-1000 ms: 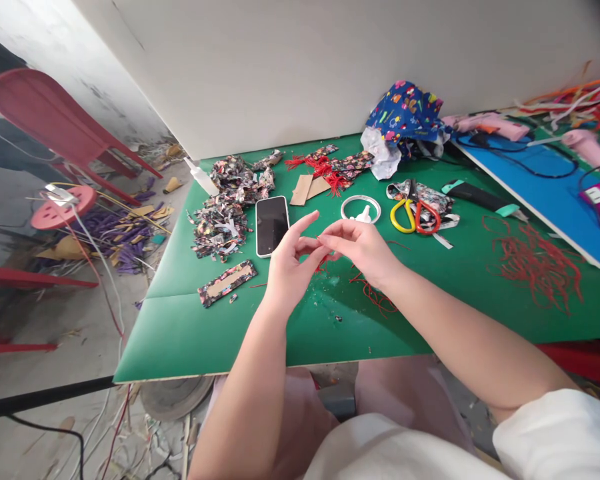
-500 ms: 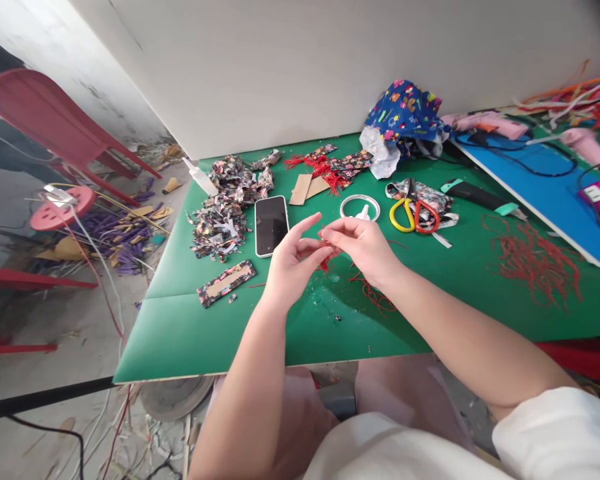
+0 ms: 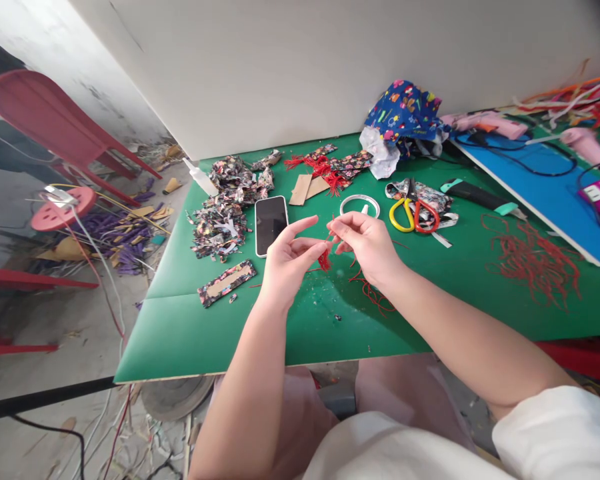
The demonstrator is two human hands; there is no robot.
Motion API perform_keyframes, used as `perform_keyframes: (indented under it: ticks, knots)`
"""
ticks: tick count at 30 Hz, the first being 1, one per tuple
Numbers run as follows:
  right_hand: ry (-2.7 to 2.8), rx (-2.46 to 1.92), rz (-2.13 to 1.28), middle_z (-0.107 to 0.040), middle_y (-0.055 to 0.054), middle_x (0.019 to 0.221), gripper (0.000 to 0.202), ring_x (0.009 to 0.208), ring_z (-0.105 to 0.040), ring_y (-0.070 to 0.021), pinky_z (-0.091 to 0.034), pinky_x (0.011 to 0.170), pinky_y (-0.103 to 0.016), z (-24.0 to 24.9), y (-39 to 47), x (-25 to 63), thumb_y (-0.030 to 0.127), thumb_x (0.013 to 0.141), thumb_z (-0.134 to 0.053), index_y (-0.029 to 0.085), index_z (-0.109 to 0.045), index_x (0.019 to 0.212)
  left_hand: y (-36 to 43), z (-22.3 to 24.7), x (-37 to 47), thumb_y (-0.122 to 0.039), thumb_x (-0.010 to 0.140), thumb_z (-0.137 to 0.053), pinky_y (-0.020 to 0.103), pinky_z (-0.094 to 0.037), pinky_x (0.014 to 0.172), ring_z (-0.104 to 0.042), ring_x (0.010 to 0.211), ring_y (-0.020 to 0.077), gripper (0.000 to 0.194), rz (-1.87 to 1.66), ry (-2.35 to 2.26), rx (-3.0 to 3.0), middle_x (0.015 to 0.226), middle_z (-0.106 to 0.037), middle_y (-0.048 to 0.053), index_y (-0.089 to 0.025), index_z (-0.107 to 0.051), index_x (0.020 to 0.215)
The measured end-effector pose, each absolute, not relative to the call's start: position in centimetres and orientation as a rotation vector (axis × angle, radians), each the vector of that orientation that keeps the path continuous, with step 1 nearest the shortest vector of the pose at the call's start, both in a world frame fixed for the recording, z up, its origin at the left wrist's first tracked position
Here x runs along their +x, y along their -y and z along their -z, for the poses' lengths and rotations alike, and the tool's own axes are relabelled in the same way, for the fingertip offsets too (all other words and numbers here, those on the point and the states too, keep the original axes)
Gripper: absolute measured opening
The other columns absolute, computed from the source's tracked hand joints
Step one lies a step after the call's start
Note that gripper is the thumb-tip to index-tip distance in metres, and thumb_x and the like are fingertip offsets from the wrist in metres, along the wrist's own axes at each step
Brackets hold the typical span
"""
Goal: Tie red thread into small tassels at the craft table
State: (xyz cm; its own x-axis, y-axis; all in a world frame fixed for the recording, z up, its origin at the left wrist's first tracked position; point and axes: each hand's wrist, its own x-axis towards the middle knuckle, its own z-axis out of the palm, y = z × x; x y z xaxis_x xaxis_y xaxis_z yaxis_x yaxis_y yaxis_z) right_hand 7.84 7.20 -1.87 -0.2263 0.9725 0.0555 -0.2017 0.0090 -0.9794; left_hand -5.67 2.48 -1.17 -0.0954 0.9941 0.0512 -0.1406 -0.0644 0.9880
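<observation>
Head view has both our hands raised just above the green counter point(image 3: 180, 340), almost meeting, with a red thread bundle point(image 3: 324, 260) between them. Our left hand point(image 3: 287, 267) seems to pinch its upper end between thumb and a bent finger, while the index finger sticks out free. Our right hand point(image 3: 367, 247) is closed at the fingertips on what looks like a thin red strand point(image 3: 329, 236); how firmly, we cannot tell.

We judge that everything turns on the short stretch between the two pinches. The bundle's long axis hangs roughly downward, its loose end below the left thumb, and the strand slants up and rightward from its top to the right fingertips. So the left hand is the nearer, right at the bundle, and the right sits just beside and slightly higher. Loose red threads point(image 3: 373, 293) lie on the counter below the right wrist, apart from the bundle.
</observation>
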Motion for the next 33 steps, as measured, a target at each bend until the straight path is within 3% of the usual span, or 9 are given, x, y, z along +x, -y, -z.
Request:
perform_keyframes:
  ticks: [6,10,15,18,24,33]
  knots:
    - [1.276,-0.850,-1.499,-0.053,0.004,0.055,0.017,0.045,-0.043,-0.0053,-0.034,0.036,-0.017,1.54,-7.11,7.92,0.035,0.073,-0.066,0.018,-0.064,0.074,-2.64,1.65,-5.79,-0.028,0.077,-0.062,0.026,-0.051,0.074,-0.066,0.082,0.0146,0.031,-1.355,-1.146,1.168,0.082,-0.071,0.003,-0.020,-0.060,0.106]
    - [1.260,-0.820,-1.521,-0.060,0.002,0.062,0.016,0.049,-0.046,-0.0061,-0.036,0.036,-0.017,1.30,-7.01,7.91,0.034,0.073,-0.066,0.018,-0.064,0.075,-2.76,1.71,-5.79,-0.030,0.080,-0.058,0.024,-0.048,0.077,-0.062,0.090,0.0134,0.021,-1.397,-1.371,1.286,0.096,-0.069,0.004,-0.019,-0.065,0.096]
    - [1.253,-0.825,-1.536,-0.062,0.001,0.064,0.014,0.051,-0.047,-0.0060,-0.036,0.036,-0.015,1.19,-6.98,7.90,0.032,0.073,-0.066,0.018,-0.065,0.075,-2.25,1.32,-5.71,-0.032,0.076,-0.061,0.020,-0.044,0.056,-0.057,0.062,0.0096,0.016,-1.329,-1.623,1.376,0.067,-0.064,-0.001,-0.018,-0.065,0.080]
    - [1.250,-0.816,-1.554,-0.062,0.001,0.064,0.013,0.050,-0.046,-0.0054,-0.035,0.036,-0.015,1.14,-6.98,7.95,0.030,0.073,-0.065,0.018,-0.066,0.075,-1.91,1.10,-5.81,-0.033,0.077,-0.060,0.020,-0.043,0.057,-0.059,0.066,0.0107,0.018,-1.295,-1.637,1.417,0.075,-0.066,0.000,-0.019,-0.065,0.086]
    - [1.246,-0.807,-1.597,-0.063,0.001,0.064,0.013,0.051,-0.049,-0.0059,-0.036,0.037,-0.015,1.20,-6.98,8.05,0.031,0.074,-0.064,0.018,-0.065,0.074,-1.94,0.96,-6.16,-0.031,0.083,-0.052,0.027,-0.046,0.078,-0.061,0.091,0.0153,0.023,-1.232,-1.515,1.558,0.099,-0.069,0.004,-0.021,-0.066,0.099]
    - [1.232,-0.822,-1.624,-0.062,0.001,0.066,0.012,0.052,-0.049,-0.0059,-0.037,0.039,-0.016,1.11,-6.94,8.05,0.030,0.074,-0.063,0.018,-0.063,0.073,-2.17,1.72,-5.75,-0.027,0.077,-0.060,0.027,-0.050,0.070,-0.065,0.075,0.0146,0.020,-1.182,-1.524,1.608,0.085,-0.071,0.001,-0.021,-0.068,0.094]
